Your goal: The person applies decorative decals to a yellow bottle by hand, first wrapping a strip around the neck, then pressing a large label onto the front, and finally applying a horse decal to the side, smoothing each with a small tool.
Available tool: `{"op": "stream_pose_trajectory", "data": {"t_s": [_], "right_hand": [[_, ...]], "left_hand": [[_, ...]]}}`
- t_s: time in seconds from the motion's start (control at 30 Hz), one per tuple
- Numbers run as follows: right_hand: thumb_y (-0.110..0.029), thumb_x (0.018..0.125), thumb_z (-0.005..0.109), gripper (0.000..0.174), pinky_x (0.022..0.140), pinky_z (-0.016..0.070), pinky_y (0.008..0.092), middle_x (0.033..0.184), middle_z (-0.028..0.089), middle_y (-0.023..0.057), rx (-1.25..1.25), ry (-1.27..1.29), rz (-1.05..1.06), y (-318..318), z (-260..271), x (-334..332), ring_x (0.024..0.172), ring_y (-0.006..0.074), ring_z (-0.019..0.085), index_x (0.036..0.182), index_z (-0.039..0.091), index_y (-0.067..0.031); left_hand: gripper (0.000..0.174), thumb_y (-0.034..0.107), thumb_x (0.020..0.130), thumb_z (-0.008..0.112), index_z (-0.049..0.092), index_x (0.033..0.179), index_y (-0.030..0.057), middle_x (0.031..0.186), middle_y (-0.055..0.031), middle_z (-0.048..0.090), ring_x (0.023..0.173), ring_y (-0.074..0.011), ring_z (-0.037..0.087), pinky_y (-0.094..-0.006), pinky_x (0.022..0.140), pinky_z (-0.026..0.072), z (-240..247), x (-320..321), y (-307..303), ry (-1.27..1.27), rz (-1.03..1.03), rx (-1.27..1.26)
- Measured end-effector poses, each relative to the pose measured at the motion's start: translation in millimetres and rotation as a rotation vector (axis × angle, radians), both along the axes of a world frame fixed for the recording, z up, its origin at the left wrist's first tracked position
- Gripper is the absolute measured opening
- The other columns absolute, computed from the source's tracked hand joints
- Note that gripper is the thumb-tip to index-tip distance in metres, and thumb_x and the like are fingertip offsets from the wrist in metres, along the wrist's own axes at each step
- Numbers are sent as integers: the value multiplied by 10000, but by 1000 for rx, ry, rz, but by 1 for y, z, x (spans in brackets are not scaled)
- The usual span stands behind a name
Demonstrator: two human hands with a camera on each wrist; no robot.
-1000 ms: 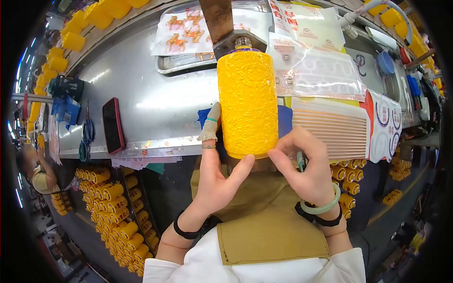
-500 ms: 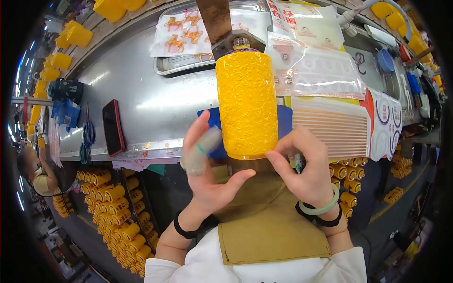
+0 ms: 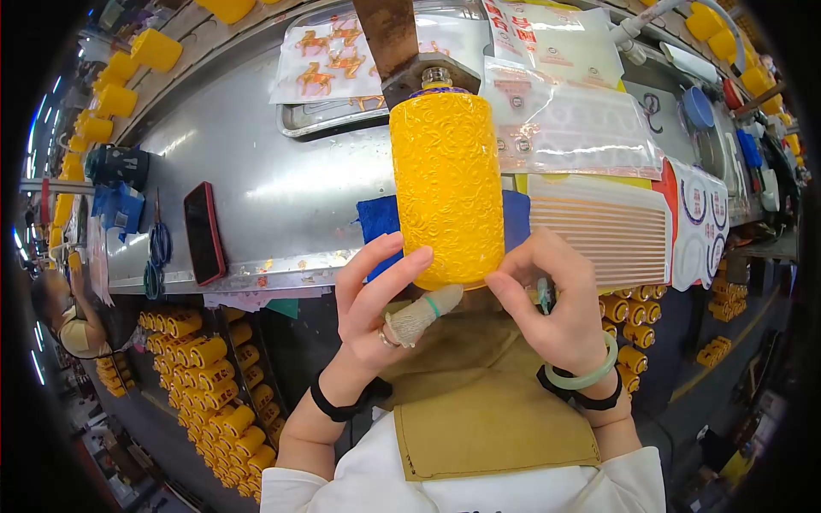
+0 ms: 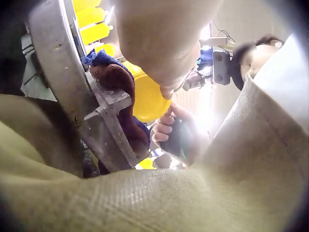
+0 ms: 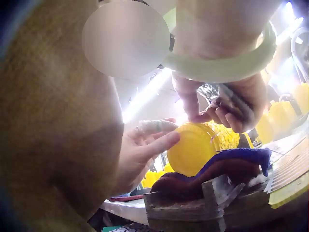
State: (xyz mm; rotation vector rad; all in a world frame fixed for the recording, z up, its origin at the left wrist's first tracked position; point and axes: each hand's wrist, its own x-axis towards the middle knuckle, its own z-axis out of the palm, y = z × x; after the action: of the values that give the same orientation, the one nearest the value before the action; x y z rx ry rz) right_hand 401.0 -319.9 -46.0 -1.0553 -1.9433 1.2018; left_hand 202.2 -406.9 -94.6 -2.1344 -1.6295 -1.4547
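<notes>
A yellow embossed bottle lies with its clear neck in a metal bracket and its body over a blue cloth. At the lower left of the bottle, the left hand has its fingers extended against side and base, a knitted cover on one finger. The right hand touches the base's right edge with thumb and index finger, its other fingers curled round a small tool. In the right wrist view both hands meet the round yellow base; that tool looks greyish, its kind unclear.
A red-edged phone and scissors lie left on the metal table. Behind is a tray with horse decals; printed sheets lie right. Racks of yellow bottles stand below, and another person is far left.
The left hand came off the bottle's left side, swung away with fingers raised, and now touches the bottle lower down near the base. The right hand has barely moved.
</notes>
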Motion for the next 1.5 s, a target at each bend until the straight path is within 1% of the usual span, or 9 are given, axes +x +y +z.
{"op": "stream_pose_trajectory", "data": {"t_s": [0.37,0.63,0.73,0.83,0.97,1.03,1.17,1.27,1.5], "right_hand": [[-27,832,775,102,611,441,316,769,596,78,-69,-6,49,6,7,8,649,187,545,852,677,-14],[-39,844,766,92,615,442,319,762,603,76,-78,-43,52,9,6,15,650,191,548,858,680,-9],[-43,846,764,90,621,445,323,765,605,77,-98,-50,52,11,7,15,656,194,550,857,681,-9],[-42,845,764,89,622,445,322,766,605,78,-99,-47,49,10,4,15,657,192,550,860,682,-9],[-41,846,763,88,610,441,312,765,602,77,-84,-28,56,10,6,13,648,185,544,859,681,-8],[-39,848,762,88,606,439,308,763,598,77,-88,-18,54,7,11,13,643,182,540,859,681,-7],[-37,844,769,98,600,432,300,758,581,72,-115,22,58,4,24,12,630,172,523,852,677,-5],[-37,841,773,104,599,427,297,757,577,69,-99,11,81,3,34,11,628,166,516,849,674,-4],[-41,840,768,105,603,423,301,753,581,68,-80,-15,55,3,29,14,633,174,518,846,669,-5]], "left_hand": [[312,-13,771,779,776,1071,74,1269,-97,707,1205,-371,639,-434,989,609,11,-5,12,50,-174,-55],[339,-76,798,745,774,1095,85,1272,-126,679,1228,-382,623,-489,1027,576,-11,7,1,-386,-24,-120],[367,-52,818,739,752,1155,92,1280,-141,675,1237,-389,612,-505,1049,557,-3,-5,1,38,-96,-35],[334,-16,835,734,746,1152,90,1291,-152,668,1230,-380,615,-510,1064,544,15,3,2,128,-58,-96],[362,-9,816,776,746,1160,100,1307,-132,661,1203,-354,633,-442,1034,569,-1,2,10,-19,-173,-30],[331,-52,726,868,786,1005,105,1297,-134,650,1191,-357,642,-437,1008,564,-8,4,1,-231,-83,-59],[383,-19,687,921,768,1017,100,1304,-134,650,1168,-340,661,-421,972,588,-3,8,-5,-394,29,-185],[419,-7,726,892,734,1113,-39,1244,-175,680,1129,-292,686,-353,974,597,-6,-2,-1,-164,-49,-74],[324,-51,744,838,740,1051,-15,1201,-166,719,1139,-352,694,-411,960,615,-4,-7,5,-78,-124,7]]}}
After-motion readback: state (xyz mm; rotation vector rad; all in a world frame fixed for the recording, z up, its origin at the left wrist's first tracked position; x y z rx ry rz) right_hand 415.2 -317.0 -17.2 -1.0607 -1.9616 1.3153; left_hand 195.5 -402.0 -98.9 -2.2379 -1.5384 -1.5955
